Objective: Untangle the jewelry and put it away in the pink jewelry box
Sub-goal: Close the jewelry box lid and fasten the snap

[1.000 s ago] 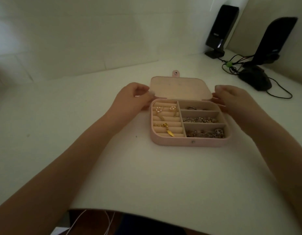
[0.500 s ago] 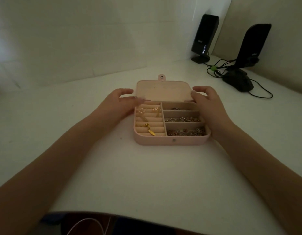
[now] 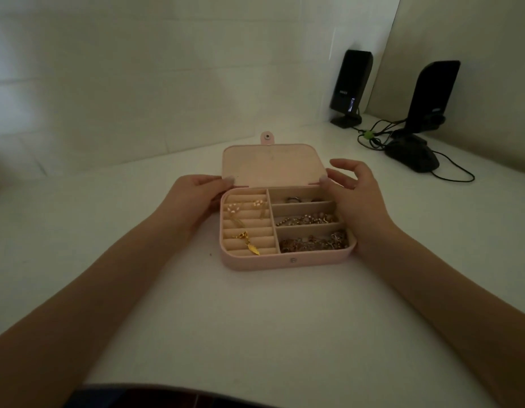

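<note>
A jewelry box (image 3: 285,262) sits open in the middle of the table (image 3: 255,334), its lid (image 3: 271,164) tilted back behind the tray. The left hand (image 3: 193,195) rests against the box's left rear corner, thumb touching the lid's left edge; the right hand (image 3: 358,207) lies along the right side, thumb at the lid's right edge. Inside, the left half holds ridged rolls with earrings (image 3: 234,207) at the back and a pendant (image 3: 251,245) nearer the front. The right half has three compartments: rings (image 3: 295,199) at the back, a chain (image 3: 305,219) in the middle, tangled chains (image 3: 314,242) in front. Two speakers (image 3: 349,86) stand at the far right by the wall, with a mouse (image 3: 413,154) and cables (image 3: 373,136) before them.
</note>
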The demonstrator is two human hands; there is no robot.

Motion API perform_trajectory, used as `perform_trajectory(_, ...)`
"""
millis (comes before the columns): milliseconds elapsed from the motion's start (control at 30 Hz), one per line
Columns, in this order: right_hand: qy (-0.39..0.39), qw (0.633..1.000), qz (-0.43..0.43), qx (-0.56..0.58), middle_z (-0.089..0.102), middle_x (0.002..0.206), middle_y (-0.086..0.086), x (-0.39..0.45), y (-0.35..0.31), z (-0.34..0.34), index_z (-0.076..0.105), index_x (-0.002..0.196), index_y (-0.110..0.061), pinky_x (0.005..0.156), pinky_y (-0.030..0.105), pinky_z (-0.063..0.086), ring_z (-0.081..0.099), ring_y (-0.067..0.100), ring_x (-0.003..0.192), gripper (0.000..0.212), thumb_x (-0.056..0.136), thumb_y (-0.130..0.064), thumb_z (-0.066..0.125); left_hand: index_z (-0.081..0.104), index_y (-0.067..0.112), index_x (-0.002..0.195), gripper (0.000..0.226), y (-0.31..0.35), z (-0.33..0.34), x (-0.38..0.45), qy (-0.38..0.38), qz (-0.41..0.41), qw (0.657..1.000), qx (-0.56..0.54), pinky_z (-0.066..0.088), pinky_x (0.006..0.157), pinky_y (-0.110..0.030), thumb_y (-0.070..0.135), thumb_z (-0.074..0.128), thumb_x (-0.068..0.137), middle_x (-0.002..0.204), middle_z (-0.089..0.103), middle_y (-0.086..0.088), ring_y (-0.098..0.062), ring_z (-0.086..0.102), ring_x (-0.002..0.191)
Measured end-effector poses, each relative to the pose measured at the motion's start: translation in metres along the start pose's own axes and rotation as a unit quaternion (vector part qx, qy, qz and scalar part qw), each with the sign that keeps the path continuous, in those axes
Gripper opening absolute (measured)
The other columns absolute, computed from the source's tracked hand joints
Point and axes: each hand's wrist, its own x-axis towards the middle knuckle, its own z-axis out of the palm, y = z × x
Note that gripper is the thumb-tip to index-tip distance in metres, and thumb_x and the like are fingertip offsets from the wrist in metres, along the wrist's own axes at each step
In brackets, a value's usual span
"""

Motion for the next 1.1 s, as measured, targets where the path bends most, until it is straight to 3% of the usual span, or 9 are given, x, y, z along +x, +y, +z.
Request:
perform_trajectory(200, -0.007, 0.998, 0.034, 0.06, 0.067, 0.11, 0.003, 0.004, -0.001, 0.003, 0.051, 0.12, -0.021, 0.079, 0.034, 0.057, 0.069, 0.014, 0.089, 0.028, 0.093, -0.024, 0.056, 0.06, 0.01, 0.1, 0.021, 0.005, -0.003, -0.002, -0.021, 0.004, 0.996, -0.082, 0.055, 0.058, -0.02, -0.004, 0.058, 0.085, 0.074, 0.074, -0.005, -0.014, 0.071, 0.067)
perform_trajectory(333, -0.034, 0.994, 0.043, 0.099, 0.063, 0.104, -0.007, 0.007, -0.005, 0.003, 0.05, 0.121, -0.023, 0.071, 0.026, 0.053, 0.066, 0.006, 0.09, 0.03, 0.1, -0.04, 0.037, 0.057, 0.011, 0.102, 0.029, 0.006, -0.01, -0.001, -0.053, 0.007, 0.992, -0.111, 0.058, 0.067, -0.025, -0.01, 0.055, 0.083, 0.081, 0.074, -0.006, -0.017, 0.071, 0.071)
perform_trajectory(400, -0.044, 0.996, 0.024, 0.077, 0.063, 0.105, -0.01, 0.007, -0.005, 0.0, 0.049, 0.125, -0.023, 0.068, 0.021, 0.052, 0.065, 0.003, 0.09, 0.033, 0.099, -0.041, 0.038, 0.057, 0.011, 0.102, 0.033, 0.006, -0.011, -0.001, -0.067, 0.011, 0.99, -0.127, 0.058, 0.069, -0.026, -0.014, 0.054, 0.081, 0.086, 0.073, -0.008, -0.019, 0.071, 0.075)
perform_trajectory(567, -0.073, 0.993, -0.092, -0.018, 0.063, 0.109, -0.008, 0.009, -0.008, -0.011, 0.051, 0.132, -0.022, 0.076, 0.021, 0.056, 0.067, 0.002, 0.088, 0.041, 0.092, -0.025, 0.059, 0.061, 0.015, 0.097, 0.044, 0.006, -0.014, 0.0, -0.049, 0.1, 0.99, -0.089, 0.057, 0.072, -0.026, -0.02, 0.06, 0.071, 0.097, 0.07, -0.007, -0.018, 0.069, 0.083)
perform_trajectory(667, -0.073, 0.971, -0.191, -0.125, 0.066, 0.1, -0.008, 0.013, -0.011, -0.018, 0.062, 0.112, -0.018, 0.087, 0.028, 0.054, 0.067, 0.007, 0.093, 0.025, 0.089, -0.01, 0.061, 0.061, 0.017, 0.09, 0.046, 0.004, -0.013, 0.0, 0.006, 0.196, 0.981, -0.008, 0.056, 0.071, -0.025, -0.023, 0.064, 0.066, 0.091, 0.067, -0.006, -0.013, 0.068, 0.077)
perform_trajectory(767, -0.089, 0.943, -0.258, -0.189, 0.064, 0.093, -0.016, 0.014, -0.014, -0.022, 0.062, 0.104, -0.021, 0.083, 0.019, 0.051, 0.064, 0.004, 0.092, 0.029, 0.083, -0.001, 0.066, 0.062, 0.018, 0.084, 0.044, 0.005, -0.014, 0.0, 0.033, 0.244, 0.969, 0.035, 0.056, 0.071, -0.024, -0.022, 0.065, 0.066, 0.084, 0.066, -0.003, -0.008, 0.066, 0.073)
perform_trajectory(867, -0.142, 0.907, -0.282, -0.279, 0.063, 0.099, -0.016, 0.013, -0.017, -0.027, 0.064, 0.104, -0.021, 0.08, 0.007, 0.047, 0.061, 0.001, 0.094, 0.03, 0.083, 0.001, 0.064, 0.064, 0.017, 0.079, 0.041, 0.006, -0.016, 0.001, 0.027, 0.252, 0.965, 0.073, 0.055, 0.071, -0.02, -0.022, 0.064, 0.064, 0.081, 0.069, 0.006, -0.004, 0.066, 0.076)
perform_trajectory(967, -0.167, 0.864, -0.282, -0.383, 0.059, 0.109, -0.015, 0.013, -0.021, -0.029, 0.063, 0.112, -0.028, 0.078, -0.006, 0.035, 0.056, 0.002, 0.098, 0.044, 0.086, 0.007, 0.056, 0.071, 0.019, 0.073, 0.048, 0.011, -0.021, -0.001, -0.045, 0.227, 0.968, 0.1, 0.054, 0.074, -0.019, -0.026, 0.058, 0.065, 0.085, 0.072, 0.009, -0.006, 0.068, 0.086)
perform_trajectory(1100, -0.184, 0.864, -0.267, -0.385, 0.059, 0.112, -0.009, 0.009, -0.024, -0.03, 0.066, 0.111, -0.024, 0.077, -0.006, 0.035, 0.056, 0.002, 0.095, 0.053, 0.086, 0.016, 0.044, 0.074, 0.014, 0.071, 0.063, 0.02, -0.033, -0.001, -0.12, 0.145, 0.98, -0.063, 0.055, 0.081, -0.025, -0.032, 0.031, 0.069, 0.092, 0.074, -0.003, -0.018, 0.067, 0.1)
